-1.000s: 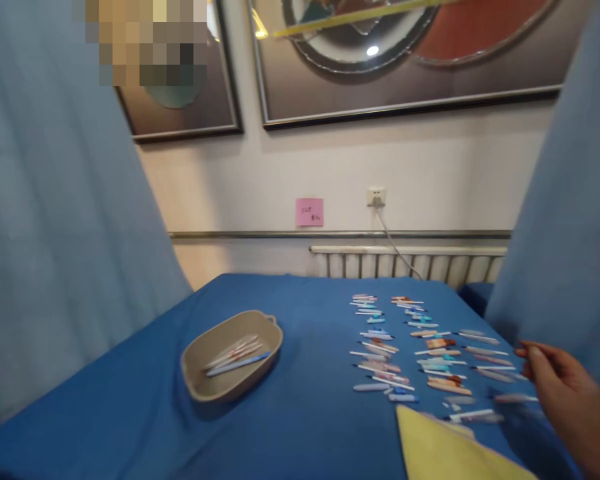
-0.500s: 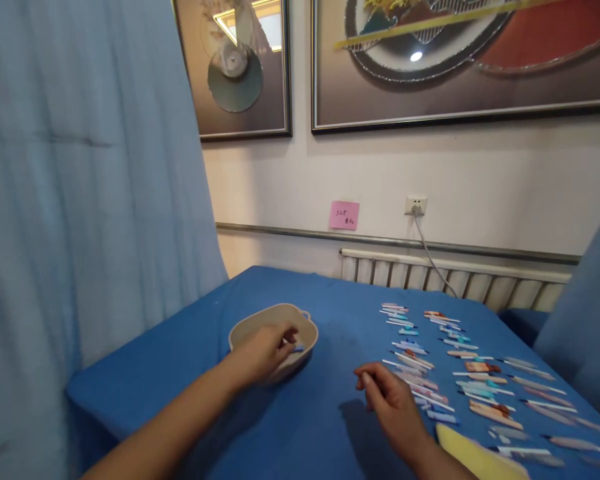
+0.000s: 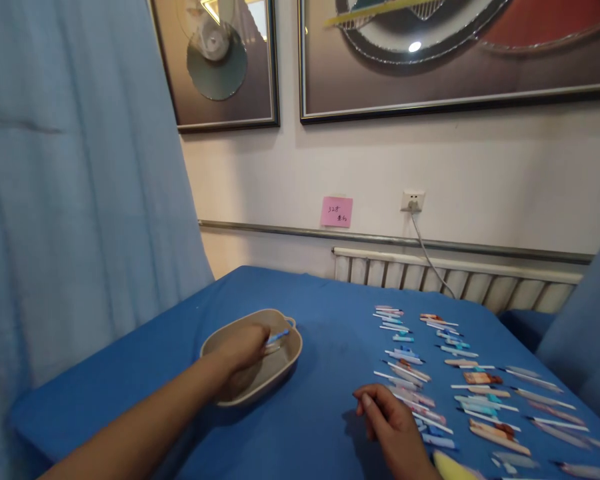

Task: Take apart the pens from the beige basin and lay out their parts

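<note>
Here, left hand [image 3: 253,343] grips blue pen [image 3: 279,337]; right hand [image 3: 387,417] curls; pink note [image 3: 337,212] reads "32…".

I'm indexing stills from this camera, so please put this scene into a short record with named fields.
left hand: reaching into the tray, by a blue pen; grip unclear
left hand point
right hand: fingers curled, nothing visible in them, near the pens
pens: slim, mixed colours, in columns on the blue cloth
wall: pink note, socket with a cord plugged in
</note>
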Demonstrator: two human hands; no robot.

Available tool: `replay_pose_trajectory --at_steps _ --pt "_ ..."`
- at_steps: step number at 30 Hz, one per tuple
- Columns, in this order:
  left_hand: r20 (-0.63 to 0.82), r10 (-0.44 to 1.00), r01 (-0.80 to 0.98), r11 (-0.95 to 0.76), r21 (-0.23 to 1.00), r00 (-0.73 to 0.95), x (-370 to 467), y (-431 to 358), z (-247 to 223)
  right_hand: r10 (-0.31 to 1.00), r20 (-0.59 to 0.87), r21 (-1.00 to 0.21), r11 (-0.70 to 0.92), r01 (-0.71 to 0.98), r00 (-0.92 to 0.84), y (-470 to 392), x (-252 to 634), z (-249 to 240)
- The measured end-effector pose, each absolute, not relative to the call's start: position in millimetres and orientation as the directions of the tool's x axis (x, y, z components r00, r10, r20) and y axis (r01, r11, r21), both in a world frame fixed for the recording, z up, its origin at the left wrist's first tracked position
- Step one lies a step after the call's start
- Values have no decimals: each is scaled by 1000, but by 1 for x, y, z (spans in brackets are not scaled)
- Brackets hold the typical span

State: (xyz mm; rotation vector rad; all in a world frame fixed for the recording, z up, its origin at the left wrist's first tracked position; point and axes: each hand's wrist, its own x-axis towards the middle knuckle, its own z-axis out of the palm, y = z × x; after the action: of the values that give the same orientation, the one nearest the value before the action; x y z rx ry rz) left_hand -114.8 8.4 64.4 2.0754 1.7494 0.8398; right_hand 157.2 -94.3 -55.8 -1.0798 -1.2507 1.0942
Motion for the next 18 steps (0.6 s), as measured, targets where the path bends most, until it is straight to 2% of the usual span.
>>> replay_pose_trajectory --at_steps 4,7,8,9,10,13,16,18 --pt "232 955 691 -295 660 186 -84 6 98 993 118 -987 120 -103 27 -90 158 -52" --pt "221 940 551 -331 766 258 -37 -5 101 992 109 -973 121 -198 68 -87 162 -47" --pt "202 937 474 -321 820 284 -19 -10 95 991 107 -959 125 -254 84 -86 164 -45" --pt "130 940 267 -219 938 314 -2 -14 87 990 102 -939 130 -320 103 -84 166 -43" --pt "44 935 89 -81 993 353 15 -18 77 989 91 -911 130 -390 117 -83 169 -40" --pt "-109 914 -186 195 963 390 53 -22 43 988 62 -801 134 -583 142 -79 181 -31" --pt "-187 916 -336 312 889 355 67 -16 17 988 64 -678 148 -720 144 -75 192 -24" --pt "-213 920 -416 343 842 328 68 -11 6 985 79 -641 168 -749 153 -71 196 -22"
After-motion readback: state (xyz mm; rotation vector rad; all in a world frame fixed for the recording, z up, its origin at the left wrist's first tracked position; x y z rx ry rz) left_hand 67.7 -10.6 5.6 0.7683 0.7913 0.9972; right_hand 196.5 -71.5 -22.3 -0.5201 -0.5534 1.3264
